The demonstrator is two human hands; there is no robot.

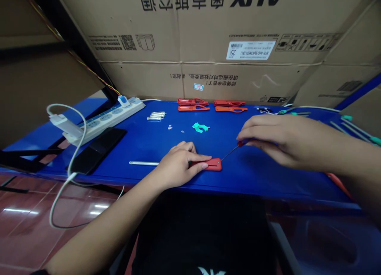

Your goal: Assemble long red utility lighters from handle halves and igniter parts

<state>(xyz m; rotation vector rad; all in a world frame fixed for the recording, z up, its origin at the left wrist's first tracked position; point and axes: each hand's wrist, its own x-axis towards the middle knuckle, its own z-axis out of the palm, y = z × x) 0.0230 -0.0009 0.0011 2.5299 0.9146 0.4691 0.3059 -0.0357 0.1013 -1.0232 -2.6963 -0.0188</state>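
My left hand is closed around a red long-necked lighter lying on the blue table, with thumb and forefinger pressing on its handle. The lighter's metal tube sticks out to the left from under that hand. Pinched in the fingers of my right hand is a screwdriver with a red handle. Its thin shaft slants down leftwards, and the tip is at or close to the lighter's right end; contact is too small to make out. Beyond my hands are turquoise plastic pieces and tiny white parts.
Red and orange handle shells lie in two groups before a large cardboard box. Small metal cylinders rest left of them. A power strip, a black phone-like slab and a white cable occupy the left side.
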